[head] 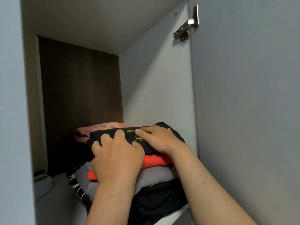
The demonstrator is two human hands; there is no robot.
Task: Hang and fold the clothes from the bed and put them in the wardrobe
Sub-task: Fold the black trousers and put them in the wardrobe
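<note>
1. The wardrobe [155, 88] compartment stands open, with pale grey side walls, a dark brown back panel [79, 88] and a pale shelf [60, 207] at the bottom of the view.
2. A stack of folded clothes sits on that shelf, toward its right side, close to the right wall.
3. On top of the stack lies a folded black shirt [144, 143] with yellow lettering (the words are too small to read).
4. The left hand [116, 158] rests on the front left part of the black shirt, fingers bent with their tips pressed into the cloth; whether it truly grips the cloth cannot be told.
5. The right hand [159, 138] lies flat on the right part of the same shirt, fingers fairly straight and pressing down, thumb pointing toward the left hand.
6. Under the black shirt is an orange garment [155, 160], then a grey garment [154, 177], then a black garment [155, 200] at the bottom.
7. A pinkish-brown folded item [90, 129] lies behind the black shirt, touching it.
8. A black-and-white patterned piece [76, 184] sticks out at the stack's left.
9. A metal hinge [186, 26] joins the right wall to the open door [246, 103].
</note>
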